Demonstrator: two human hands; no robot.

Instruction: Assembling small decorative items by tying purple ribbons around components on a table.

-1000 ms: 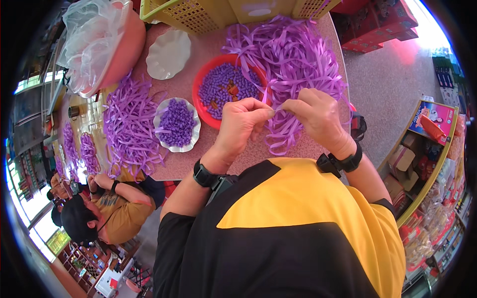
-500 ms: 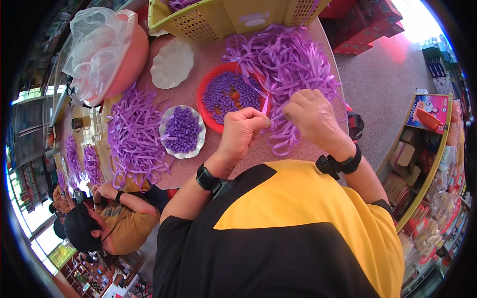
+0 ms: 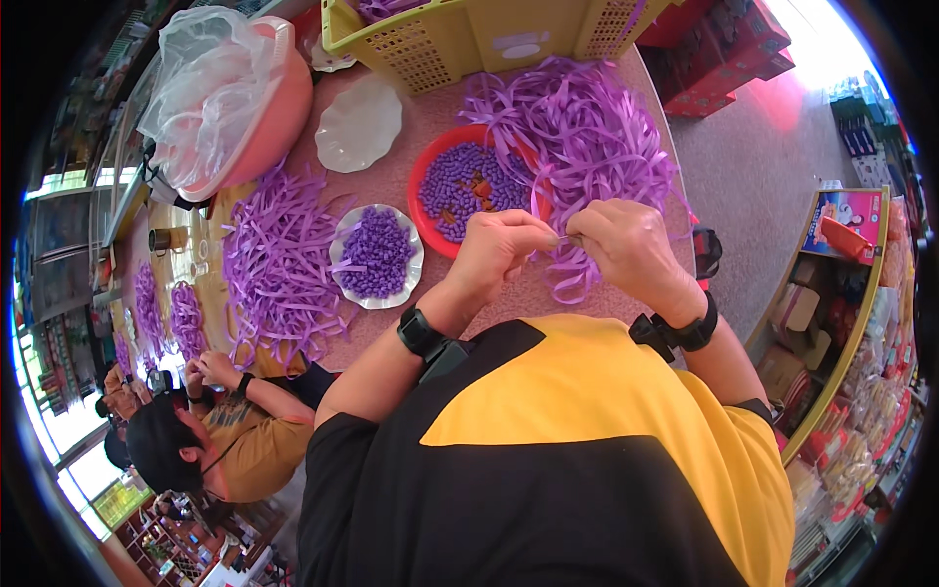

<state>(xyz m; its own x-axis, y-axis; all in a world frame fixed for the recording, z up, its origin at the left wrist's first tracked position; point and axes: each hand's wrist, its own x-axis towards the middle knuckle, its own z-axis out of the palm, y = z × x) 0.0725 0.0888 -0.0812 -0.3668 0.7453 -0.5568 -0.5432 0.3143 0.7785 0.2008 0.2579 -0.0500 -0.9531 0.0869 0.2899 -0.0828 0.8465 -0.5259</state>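
Observation:
My left hand (image 3: 501, 256) and my right hand (image 3: 628, 250) meet fingertip to fingertip above the table's near side. Both are closed in a pinch on a thin purple ribbon (image 3: 561, 239), mostly hidden by the fingers; whether a bead is on it I cannot tell. Just beyond my left hand stands a red bowl (image 3: 418, 196) of small purple beads (image 3: 455, 174), with some orange-brown pieces among them. A heap of loose purple ribbons (image 3: 602, 137) lies beyond my right hand, some strands trailing to the bowl's edge and under my fingers.
A white scalloped dish (image 3: 418, 271) holds more purple beads, beside another ribbon pile (image 3: 284, 259). Behind are a second white dish (image 3: 359, 125), a yellow crate (image 3: 479, 54) and a pink tub (image 3: 290, 98) with plastic bags. At left a co-worker (image 3: 245, 430) sits with raised hands.
My hands have come together, fingertips now touching or nearly so. The ribbon strand standing up by my left fingers no longer shows clearly. The table has shifted slightly right in view.

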